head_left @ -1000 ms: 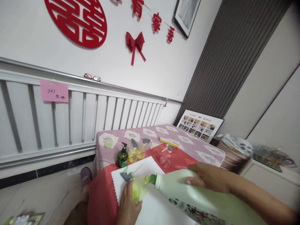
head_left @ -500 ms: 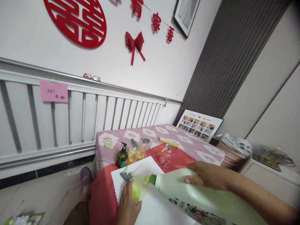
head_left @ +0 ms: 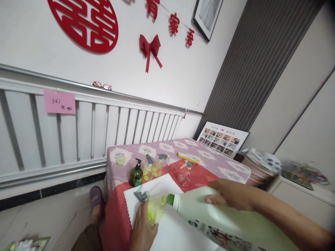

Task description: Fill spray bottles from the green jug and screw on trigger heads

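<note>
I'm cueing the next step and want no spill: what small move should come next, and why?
Probably steady the small bottle with the left hand, mouth lined up with the green spout: the two appear to meet, the bottle leans toward the large jug, and only the right hand holds that jug. Whether liquid is flowing isn't clear.

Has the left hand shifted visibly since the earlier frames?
No: the left hand, wrapped around the small bottle, keeps the same place against the scalloped edge of the white board.

The single head-worn view looks forward and down — table close below, wall beyond.
</note>
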Demonstrator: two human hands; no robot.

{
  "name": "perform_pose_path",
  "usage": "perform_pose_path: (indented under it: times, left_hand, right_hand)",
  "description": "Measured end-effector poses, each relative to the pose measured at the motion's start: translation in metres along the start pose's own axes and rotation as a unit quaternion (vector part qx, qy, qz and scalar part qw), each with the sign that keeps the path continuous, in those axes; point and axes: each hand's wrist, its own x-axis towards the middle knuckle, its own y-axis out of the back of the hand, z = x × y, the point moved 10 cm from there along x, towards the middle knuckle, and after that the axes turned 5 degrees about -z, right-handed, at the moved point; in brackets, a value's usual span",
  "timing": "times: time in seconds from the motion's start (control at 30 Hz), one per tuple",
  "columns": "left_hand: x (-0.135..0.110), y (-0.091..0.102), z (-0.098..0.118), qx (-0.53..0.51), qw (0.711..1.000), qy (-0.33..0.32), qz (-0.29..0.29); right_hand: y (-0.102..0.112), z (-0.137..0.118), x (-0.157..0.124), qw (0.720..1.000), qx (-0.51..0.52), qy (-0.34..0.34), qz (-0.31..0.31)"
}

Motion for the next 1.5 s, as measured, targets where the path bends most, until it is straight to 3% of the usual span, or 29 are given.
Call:
perform_pose_path:
  times: [1.0, 1.5]
  left_hand:
    - [-0.0024, 0.0094, 0.0096, -0.011, 1.000, -0.008, 0.027]
    - [-0.0016, 0.0089, 0.0096, -0.011, 1.000, 0.001, 0.012]
  right_hand:
    - [-0.0019, -0.0004, 0.0008, 1.000, -0.003, -0.015, -0.015]
    - [-0.0025, 0.0005, 0.0017, 1.000, -0.005, -0.023, -0.019]
